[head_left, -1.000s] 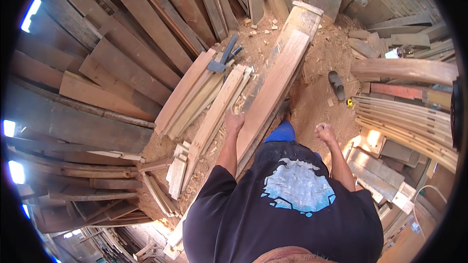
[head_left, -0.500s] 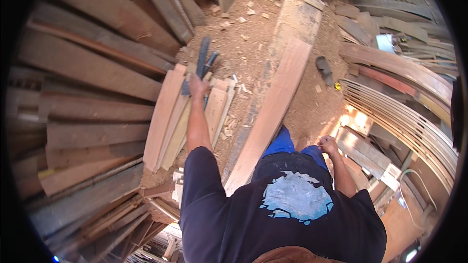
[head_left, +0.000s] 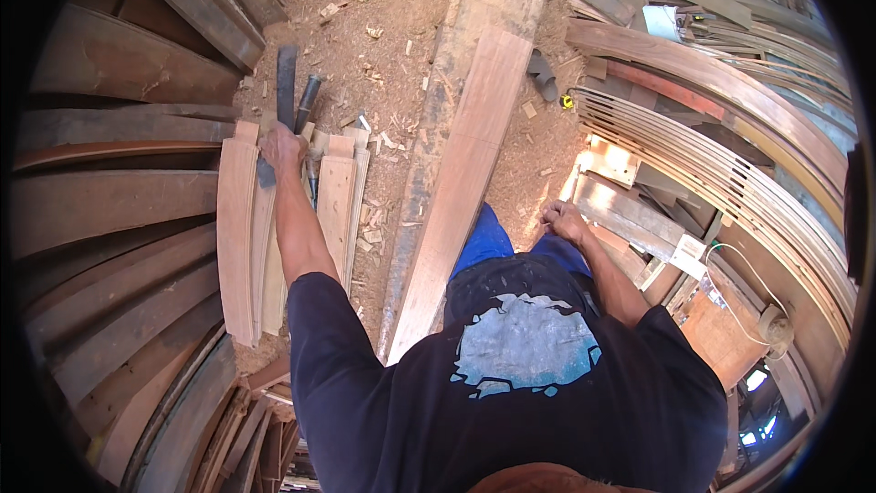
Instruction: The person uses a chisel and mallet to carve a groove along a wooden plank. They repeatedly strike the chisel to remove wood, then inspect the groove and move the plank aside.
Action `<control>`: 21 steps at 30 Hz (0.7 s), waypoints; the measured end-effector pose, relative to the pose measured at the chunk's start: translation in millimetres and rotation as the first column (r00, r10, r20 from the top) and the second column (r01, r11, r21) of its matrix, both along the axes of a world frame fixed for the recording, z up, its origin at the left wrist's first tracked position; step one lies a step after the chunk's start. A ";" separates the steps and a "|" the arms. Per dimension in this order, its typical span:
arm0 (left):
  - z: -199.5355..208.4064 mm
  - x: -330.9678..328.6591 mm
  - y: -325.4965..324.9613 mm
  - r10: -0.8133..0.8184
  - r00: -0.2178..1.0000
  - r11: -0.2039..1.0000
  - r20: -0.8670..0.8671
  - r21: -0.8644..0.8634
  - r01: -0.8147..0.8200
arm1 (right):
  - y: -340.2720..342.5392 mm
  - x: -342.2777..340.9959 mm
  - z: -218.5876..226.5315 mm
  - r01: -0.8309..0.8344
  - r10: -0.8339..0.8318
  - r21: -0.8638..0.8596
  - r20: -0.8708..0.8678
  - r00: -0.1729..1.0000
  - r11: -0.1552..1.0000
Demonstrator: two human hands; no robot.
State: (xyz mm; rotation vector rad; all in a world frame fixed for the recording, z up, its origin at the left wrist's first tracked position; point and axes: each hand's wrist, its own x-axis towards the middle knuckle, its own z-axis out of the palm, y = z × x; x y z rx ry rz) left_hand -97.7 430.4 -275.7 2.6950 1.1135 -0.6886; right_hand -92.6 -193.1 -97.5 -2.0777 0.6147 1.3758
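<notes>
My left hand (head_left: 285, 148) reaches far forward over a row of shaped wooden pieces, its fingers wrapped round a long dark tool (head_left: 286, 82). One end of that tool points away from me; a squarish dark end shows below the fingers, and its kind is unclear. Beside it lies a second tool with a dark round handle (head_left: 308, 99). Under and beside the hand are pale reddish wooden pieces (head_left: 239, 237) with narrowed ends. My right hand (head_left: 564, 221) hangs by my right knee, fingers curled, with nothing visible in it. A long plank (head_left: 470, 137) slants in front of me.
The plank rests on a worn beam (head_left: 474, 5). Sawdust and offcuts cover the ground (head_left: 392, 64). Dark boards (head_left: 109, 201) fan out at left. Right of the beam are a grey sandal-like object (head_left: 542, 75), a yellow tape measure (head_left: 567, 101) and stacked slats (head_left: 693, 164).
The view has swung, so the scene sits farther left and higher. My left hand stays at the dark tool above the wooden pieces; my right hand stays by the knee.
</notes>
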 end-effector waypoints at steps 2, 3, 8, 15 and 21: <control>21.2 1.5 -7.2 0.112 0.991 0.991 0.080 -0.081 -0.105 | 5.7 13.6 1.3 -0.030 0.029 0.042 0.033 0.999 0.999; 48.9 5.3 -13.9 0.187 0.976 0.973 0.116 -0.158 -0.168 | 14.6 20.2 2.7 -0.037 0.035 0.064 0.044 0.998 0.997; 121.9 -13.1 -53.0 0.266 0.894 0.918 0.361 -0.379 -0.120 | 84.7 60.8 15.6 0.091 -0.078 0.202 -0.072 0.994 0.975; 208.5 -20.8 -181.3 -0.203 0.572 0.728 0.794 -0.269 0.631 | 171.9 85.4 34.1 0.401 -0.020 0.574 -0.556 0.831 0.714; 233.3 -4.5 -259.7 -0.045 0.412 0.546 0.910 -0.323 0.773 | 181.2 89.4 66.8 0.619 -0.058 0.639 -0.673 0.737 0.458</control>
